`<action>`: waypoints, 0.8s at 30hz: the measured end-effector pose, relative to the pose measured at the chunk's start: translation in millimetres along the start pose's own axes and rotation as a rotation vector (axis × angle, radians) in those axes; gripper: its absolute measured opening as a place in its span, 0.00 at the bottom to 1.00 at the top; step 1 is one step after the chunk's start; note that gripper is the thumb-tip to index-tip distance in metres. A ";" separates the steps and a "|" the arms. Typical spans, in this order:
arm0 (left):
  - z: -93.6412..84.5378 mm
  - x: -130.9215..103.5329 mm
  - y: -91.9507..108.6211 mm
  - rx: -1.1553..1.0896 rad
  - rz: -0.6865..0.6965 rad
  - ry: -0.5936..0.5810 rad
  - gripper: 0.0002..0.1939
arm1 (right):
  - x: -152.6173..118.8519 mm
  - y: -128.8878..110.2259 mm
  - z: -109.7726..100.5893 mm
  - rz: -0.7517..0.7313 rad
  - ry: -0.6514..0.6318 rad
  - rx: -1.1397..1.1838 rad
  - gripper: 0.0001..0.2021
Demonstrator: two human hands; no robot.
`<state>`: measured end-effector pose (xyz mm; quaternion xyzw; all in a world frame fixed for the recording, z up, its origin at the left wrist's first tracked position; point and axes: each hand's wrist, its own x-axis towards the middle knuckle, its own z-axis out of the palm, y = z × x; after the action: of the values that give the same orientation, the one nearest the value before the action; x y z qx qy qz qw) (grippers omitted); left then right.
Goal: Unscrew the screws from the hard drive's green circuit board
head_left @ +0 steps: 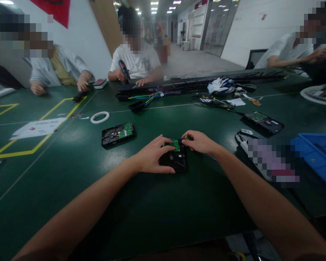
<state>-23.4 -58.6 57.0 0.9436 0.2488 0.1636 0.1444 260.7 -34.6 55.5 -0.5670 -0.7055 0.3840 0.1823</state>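
A black hard drive with a green circuit board [180, 159] lies on the green table in front of me. My left hand [157, 156] rests over its left side, fingers spread across the top and thumb at the lower edge, steadying it. At the drive's upper right corner, my right hand [197, 142] pinches a small tool with a yellow and black handle [189, 138]; most of the tool is hidden by the fingers. Another hard drive [118, 135] lies to the left, and one more [263, 122] sits at the right.
A white tape ring [100, 117] is beyond the left drive. Cables and a long black rail [176, 86] cross the back. On the right are a power strip [254, 159] and a blue bin [315, 156]. Several people sit around the table, one holding a power tool [124, 70].
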 end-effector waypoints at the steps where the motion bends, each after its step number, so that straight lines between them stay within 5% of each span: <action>1: 0.2 -0.2 -0.2 0.007 0.007 0.007 0.42 | 0.3 -0.3 -0.1 0.001 0.001 -0.002 0.14; 24: 11.0 -8.7 2.1 0.191 -0.018 0.033 0.44 | -0.7 -4.5 2.1 0.017 0.016 -0.047 0.14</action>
<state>-25.5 -66.9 45.8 0.9479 0.2743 0.1534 0.0512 256.5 -36.2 57.6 -0.5800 -0.7082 0.3643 0.1713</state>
